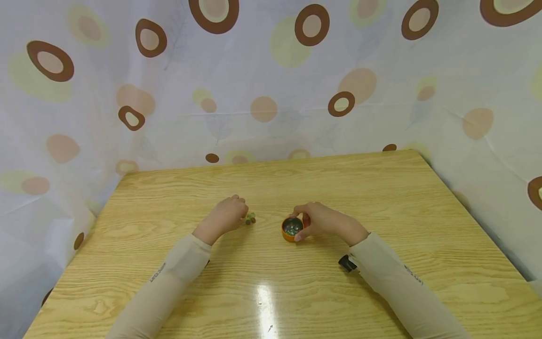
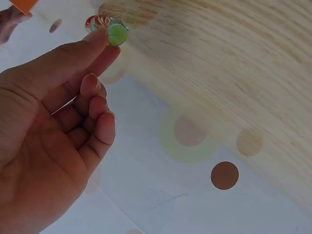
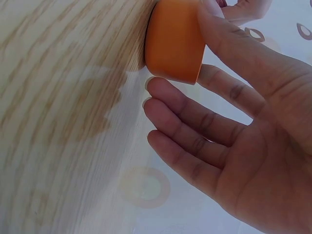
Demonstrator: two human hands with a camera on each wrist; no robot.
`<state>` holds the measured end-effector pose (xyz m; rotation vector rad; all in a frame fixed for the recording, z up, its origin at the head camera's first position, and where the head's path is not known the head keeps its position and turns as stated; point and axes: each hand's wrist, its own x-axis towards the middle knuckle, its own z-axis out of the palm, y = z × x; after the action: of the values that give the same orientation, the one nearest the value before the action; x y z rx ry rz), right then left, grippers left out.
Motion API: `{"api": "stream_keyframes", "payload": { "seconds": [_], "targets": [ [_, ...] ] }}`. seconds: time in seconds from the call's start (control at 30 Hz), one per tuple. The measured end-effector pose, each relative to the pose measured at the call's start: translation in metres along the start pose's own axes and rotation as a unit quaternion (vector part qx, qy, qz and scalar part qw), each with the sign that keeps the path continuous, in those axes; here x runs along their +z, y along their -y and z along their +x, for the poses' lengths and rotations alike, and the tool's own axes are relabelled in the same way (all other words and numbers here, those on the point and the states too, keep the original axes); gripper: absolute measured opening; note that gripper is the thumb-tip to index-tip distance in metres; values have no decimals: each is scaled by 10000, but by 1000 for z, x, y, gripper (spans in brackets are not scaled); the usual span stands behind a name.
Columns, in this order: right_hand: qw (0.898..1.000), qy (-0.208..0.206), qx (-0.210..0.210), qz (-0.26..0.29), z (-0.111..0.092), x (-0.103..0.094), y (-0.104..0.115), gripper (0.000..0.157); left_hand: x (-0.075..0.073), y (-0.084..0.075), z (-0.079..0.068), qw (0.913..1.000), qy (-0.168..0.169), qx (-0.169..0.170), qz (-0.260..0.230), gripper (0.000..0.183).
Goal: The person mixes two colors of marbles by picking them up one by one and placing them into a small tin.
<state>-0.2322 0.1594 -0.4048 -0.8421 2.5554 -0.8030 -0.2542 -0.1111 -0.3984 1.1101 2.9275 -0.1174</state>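
Observation:
Several small glass marbles (image 1: 250, 218) lie together on the wooden table (image 1: 271, 188), left of centre. My left hand (image 1: 226, 214) is over them, with its thumb and index fingertips right at a green marble (image 2: 117, 35); I cannot tell whether they pinch it. A red-and-white swirled marble (image 2: 97, 22) sits beside it, partly behind the thumb. My right hand (image 1: 323, 220) grips a small orange bowl (image 1: 290, 238) between thumb and index finger, while its other fingers extend loosely below (image 3: 173, 114). The upright bowl has a dark inside with several marbles (image 1: 293, 228) in it.
A light wall covering (image 1: 264, 80) with brown and beige rounds hangs behind and beside the table. A dark wrist device (image 1: 347, 262) shows under the right sleeve (image 1: 394, 278). Light glares on the tabletop near the front.

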Motion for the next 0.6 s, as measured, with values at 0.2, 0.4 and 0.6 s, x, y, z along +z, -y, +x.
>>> {"api": "stream_keyframes", "payload": {
  "seconds": [0.2,0.4,0.6],
  "targets": [
    [10000,-8,-16,-12,0,0,0,50,0,-2,0,9994,255,-134,-203,14],
    [10000,11,39,-18,-1,-1,2,49,-2,-4,-1,9990,319,-197,-232,14],
    [10000,37,78,-2,-2,-1,2,50,-2,-5,-2,9997,199,-106,-67,12]
  ]
}}
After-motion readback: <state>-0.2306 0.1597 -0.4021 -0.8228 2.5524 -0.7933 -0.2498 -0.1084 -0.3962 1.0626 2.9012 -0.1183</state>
